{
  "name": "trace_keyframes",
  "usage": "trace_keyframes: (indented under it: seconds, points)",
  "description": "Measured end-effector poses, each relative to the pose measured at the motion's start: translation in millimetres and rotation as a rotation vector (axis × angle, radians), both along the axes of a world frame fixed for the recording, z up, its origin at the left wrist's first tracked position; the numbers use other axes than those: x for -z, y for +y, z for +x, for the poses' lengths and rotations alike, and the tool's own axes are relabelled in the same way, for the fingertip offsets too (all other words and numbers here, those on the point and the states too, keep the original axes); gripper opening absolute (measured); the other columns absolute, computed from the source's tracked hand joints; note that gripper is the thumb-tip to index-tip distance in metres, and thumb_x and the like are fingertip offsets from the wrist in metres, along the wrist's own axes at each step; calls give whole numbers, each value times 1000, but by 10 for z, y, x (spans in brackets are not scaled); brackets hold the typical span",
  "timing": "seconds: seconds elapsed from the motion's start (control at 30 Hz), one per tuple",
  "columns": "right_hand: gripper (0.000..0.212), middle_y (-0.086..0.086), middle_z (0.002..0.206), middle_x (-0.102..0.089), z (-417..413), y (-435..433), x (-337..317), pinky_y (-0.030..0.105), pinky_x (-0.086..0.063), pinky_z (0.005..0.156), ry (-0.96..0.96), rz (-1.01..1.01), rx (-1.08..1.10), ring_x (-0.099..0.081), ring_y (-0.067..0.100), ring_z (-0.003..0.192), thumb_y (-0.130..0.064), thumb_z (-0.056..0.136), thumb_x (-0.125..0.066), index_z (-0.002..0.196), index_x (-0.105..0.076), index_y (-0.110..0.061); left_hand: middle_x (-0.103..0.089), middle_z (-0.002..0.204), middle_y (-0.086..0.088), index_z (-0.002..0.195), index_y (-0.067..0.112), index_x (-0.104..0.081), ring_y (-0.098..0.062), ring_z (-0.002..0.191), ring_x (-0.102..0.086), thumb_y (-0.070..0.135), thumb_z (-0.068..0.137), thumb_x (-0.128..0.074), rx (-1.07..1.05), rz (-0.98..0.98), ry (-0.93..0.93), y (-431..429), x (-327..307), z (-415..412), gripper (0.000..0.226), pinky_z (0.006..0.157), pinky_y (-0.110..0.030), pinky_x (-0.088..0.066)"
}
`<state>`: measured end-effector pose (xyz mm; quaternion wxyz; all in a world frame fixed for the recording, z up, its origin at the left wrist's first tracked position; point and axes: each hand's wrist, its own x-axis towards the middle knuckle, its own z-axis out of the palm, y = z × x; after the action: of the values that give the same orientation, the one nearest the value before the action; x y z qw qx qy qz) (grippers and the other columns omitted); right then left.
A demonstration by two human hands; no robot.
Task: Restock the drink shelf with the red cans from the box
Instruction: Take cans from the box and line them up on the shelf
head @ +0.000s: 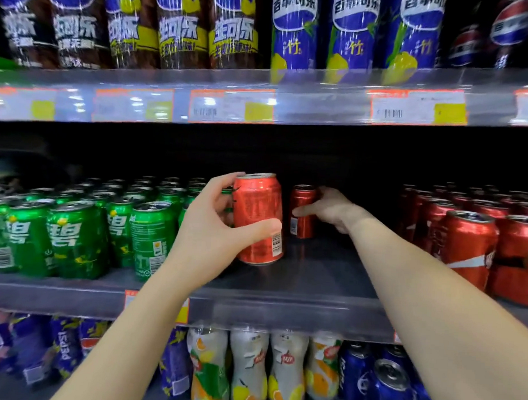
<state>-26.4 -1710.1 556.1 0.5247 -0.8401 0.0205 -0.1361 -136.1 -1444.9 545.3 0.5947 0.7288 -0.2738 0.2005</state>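
Red can (257, 217) in left hand's (216, 225) grip, in the shelf's (313, 277) bare gap; right hand (332, 209) clasps a rear can (301, 213) beyond it.

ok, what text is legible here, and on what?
"百事可乐", "竹": blue bottles.
"生可乐": brown bottles.
"碧": green cans.
"PEPSI", sideways: blue cans.
Too blurred: price tags, print on red cans.

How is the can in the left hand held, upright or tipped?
Nearly upright: the red can in the left hand has its silver top uppermost.
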Motion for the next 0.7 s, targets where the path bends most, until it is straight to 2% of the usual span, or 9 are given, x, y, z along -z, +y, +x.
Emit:
trace_keyframes:
  seconds: [0.1,0.3,0.43,0.53,0.57,0.63,0.67,0.7]
  points:
    - [74,3,124,-67,167,14,39,38,-52,97,28,-24,55,-64,21,113,-24,66,-94,131,-59,-15,-75,113,14,135,37,-56,-5,99,-74,23,66,-96,15,14,5,24,7,-12,81,81,-23,-59]
    - [87,5,130,-65,371,25,57,39,-52,99,66,17,89,-63,22,116,-30,63,-95,139,-55,-16,-74,115,14,133,43,-57,-8,104,-73,30,60,-96,13,27,7,76,35,-37,84,90,-33,-57]
    - [117,5,128,-67,843,-165,235,41,-55,98,57,-3,118,-67,21,109,-56,31,-91,136,-57,-18,-74,113,16,130,48,-58,-8,105,-72,32,56,-95,12,22,15,40,78,-38,84,90,-34,-58]
    - [101,6,127,-67,968,-146,258,41,-54,99,54,23,140,-67,23,110,-48,48,-93,137,-58,-17,-74,113,16,130,47,-58,-8,105,-72,28,60,-96,20,31,8,17,105,-18,82,89,-35,-59]
    - [98,5,127,-68,1023,-154,273,41,-54,99,51,40,141,-67,22,109,-47,49,-93,136,-59,-17,-74,113,16,130,46,-58,-9,105,-72,26,61,-96,20,32,4,11,115,-13,82,88,-35,-60]
    - [106,5,126,-69,1107,-145,296,42,-55,98,59,63,141,-68,22,108,-53,37,-93,133,-61,-19,-74,114,16,129,46,-58,-9,105,-72,26,61,-96,21,32,-2,2,136,1,81,86,-35,-61]
    - [106,5,126,-69,1089,-114,280,40,-55,98,62,61,153,-68,22,108,-53,38,-93,133,-61,-18,-74,114,16,129,46,-58,-9,104,-72,27,60,-96,22,33,0,-1,147,7,81,85,-35,-61]
    - [98,5,126,-68,1044,-69,245,37,-54,97,64,62,174,-68,23,109,-48,46,-94,133,-61,-16,-74,114,17,129,47,-58,-9,104,-72,30,58,-96,22,34,2,-5,162,15,82,84,-35,-61]
